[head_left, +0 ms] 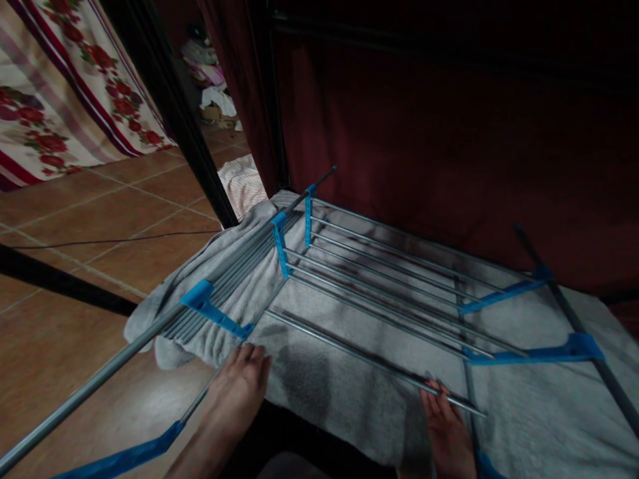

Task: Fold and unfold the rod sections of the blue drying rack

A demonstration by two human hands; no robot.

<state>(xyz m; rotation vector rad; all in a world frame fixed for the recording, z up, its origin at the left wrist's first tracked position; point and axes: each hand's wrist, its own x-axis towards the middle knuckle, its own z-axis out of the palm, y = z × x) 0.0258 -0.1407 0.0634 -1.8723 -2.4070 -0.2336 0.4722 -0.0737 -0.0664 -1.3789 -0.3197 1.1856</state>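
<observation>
A partly assembled rack of metal rods and blue plastic brackets, which looks like a clothes drying rack, lies on a grey blanket (349, 392). My right hand (446, 426), palm up, has its fingers curled round a loose-looking metal rod (344, 346) near its right end. That rod's left end rests by the thin side bar (269, 303). My left hand (239, 379) is closed over this side bar, just below a blue bracket (219, 316); its fingertips are partly hidden. Several parallel rods (384, 266) run between the left blue brackets (280, 246) and the right ones (534, 351).
Another bundle of rods (234, 279) lies at the left on the blanket. Dark frame posts (174, 113) rise at the left, with a dark red curtain (424, 146) behind. Beyond are a tiled floor (124, 213), a thin cable (114, 241), a flowered curtain (74, 86) and piled cloth (217, 100).
</observation>
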